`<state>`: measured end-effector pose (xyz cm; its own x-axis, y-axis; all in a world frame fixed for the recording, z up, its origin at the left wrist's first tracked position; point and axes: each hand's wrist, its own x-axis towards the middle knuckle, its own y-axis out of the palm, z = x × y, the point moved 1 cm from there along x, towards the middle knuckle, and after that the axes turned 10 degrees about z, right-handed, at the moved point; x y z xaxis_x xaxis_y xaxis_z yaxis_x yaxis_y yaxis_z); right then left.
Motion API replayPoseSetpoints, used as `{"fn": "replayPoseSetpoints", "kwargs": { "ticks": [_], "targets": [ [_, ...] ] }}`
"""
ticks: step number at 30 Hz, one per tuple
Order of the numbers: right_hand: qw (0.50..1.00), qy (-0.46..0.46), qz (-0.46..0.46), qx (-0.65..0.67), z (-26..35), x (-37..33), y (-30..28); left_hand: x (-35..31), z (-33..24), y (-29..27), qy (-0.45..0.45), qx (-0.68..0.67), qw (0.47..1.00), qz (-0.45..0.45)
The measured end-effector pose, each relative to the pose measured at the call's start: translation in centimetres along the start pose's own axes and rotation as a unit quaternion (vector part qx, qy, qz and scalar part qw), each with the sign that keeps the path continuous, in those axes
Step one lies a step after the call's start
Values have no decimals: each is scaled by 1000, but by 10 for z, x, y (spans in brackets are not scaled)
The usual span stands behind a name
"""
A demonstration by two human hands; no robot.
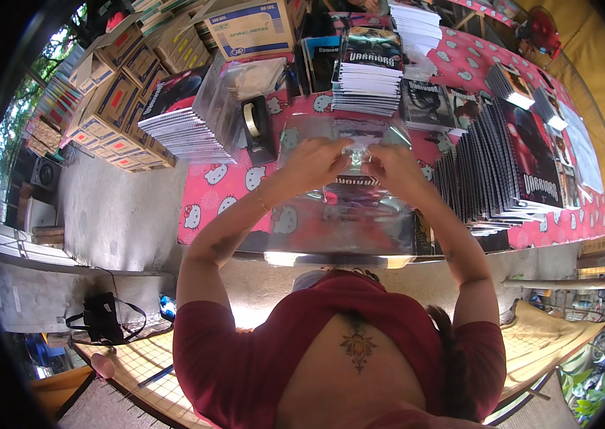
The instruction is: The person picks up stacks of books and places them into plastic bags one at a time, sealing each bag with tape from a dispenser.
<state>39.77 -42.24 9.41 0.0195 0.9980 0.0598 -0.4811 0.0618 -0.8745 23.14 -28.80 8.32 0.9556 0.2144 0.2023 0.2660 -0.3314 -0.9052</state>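
Under hands (318,160), notebk (352,191) beneath clear plastic (357,156), long axis approx. fore-aft.

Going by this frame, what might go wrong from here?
The clear plastic pinched by the left hand and right hand could crease or tear if pulled unevenly. The tall notebook stack near the right forearm might topple if bumped.
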Motion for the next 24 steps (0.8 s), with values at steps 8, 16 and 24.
{"fn": "replayPoseSetpoints", "kwargs": {
  "ticks": [8, 16, 24],
  "targets": [
    [956, -22, 89, 279, -77, 36, 6, 43, 63, 5, -107, -302, 934, 160],
    [920, 18, 60, 388, -80, 35, 14, 62, 98, 34, -176, -562, 808, 14],
    [922, 30, 43, 383, -76, 36, 21, -94, 217, 45, -491, -422, 726, -233]
  ]
}}
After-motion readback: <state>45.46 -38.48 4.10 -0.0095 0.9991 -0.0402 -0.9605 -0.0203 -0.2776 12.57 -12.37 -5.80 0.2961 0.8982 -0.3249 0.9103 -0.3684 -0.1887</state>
